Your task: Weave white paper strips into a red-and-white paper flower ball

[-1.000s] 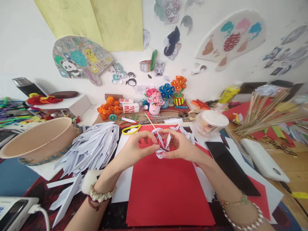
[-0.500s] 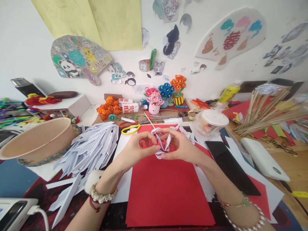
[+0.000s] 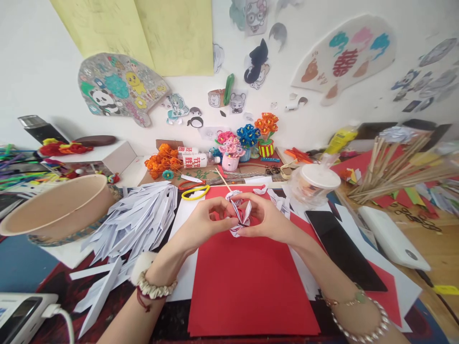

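Between my two hands is a folded paper flower (image 3: 242,213), white with red and dark lines, on a thin wooden stick (image 3: 224,179) that points away from me. My left hand (image 3: 215,217) pinches its left side between thumb and fingers. On the right, my right hand (image 3: 263,215) curls round the other side, thumb below and fingers above. A pointed white fold stands up between the hands. Beneath them lies a stack of red paper (image 3: 253,286). Part of the flower is hidden by my fingers.
Folded white paper strips (image 3: 138,220) are heaped at left beside a beige bowl (image 3: 60,205). Yellow-handled scissors (image 3: 195,192) lie behind my left hand. To the right are a black tablet (image 3: 344,248), a white power bank (image 3: 394,236), a lidded tub (image 3: 315,181) and a bundle of sticks (image 3: 387,167).
Both hands stay round the paper flower, with only a slight shift of the fingers and of its upright fold. The whole view has moved a little.
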A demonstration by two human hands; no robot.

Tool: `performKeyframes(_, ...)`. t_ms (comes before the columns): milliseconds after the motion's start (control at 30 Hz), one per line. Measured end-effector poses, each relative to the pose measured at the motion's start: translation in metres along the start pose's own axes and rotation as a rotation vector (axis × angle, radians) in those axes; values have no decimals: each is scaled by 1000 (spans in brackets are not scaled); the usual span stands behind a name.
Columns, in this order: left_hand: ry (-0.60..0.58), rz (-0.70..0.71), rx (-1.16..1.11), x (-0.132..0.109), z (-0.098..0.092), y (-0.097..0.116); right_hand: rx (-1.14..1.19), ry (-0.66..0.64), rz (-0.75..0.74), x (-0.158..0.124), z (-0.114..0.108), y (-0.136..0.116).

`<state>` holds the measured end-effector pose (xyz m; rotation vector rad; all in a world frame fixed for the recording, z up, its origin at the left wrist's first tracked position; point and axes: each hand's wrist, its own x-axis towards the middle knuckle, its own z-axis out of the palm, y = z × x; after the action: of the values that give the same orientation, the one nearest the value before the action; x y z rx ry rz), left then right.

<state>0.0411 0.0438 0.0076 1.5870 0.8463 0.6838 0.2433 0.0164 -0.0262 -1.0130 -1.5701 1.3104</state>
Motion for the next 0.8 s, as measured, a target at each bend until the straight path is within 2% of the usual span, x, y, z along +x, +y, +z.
performKeyframes(800, -21, -9, -70, 0, -1, -1, -9, 40, -23, 0, 3, -3)
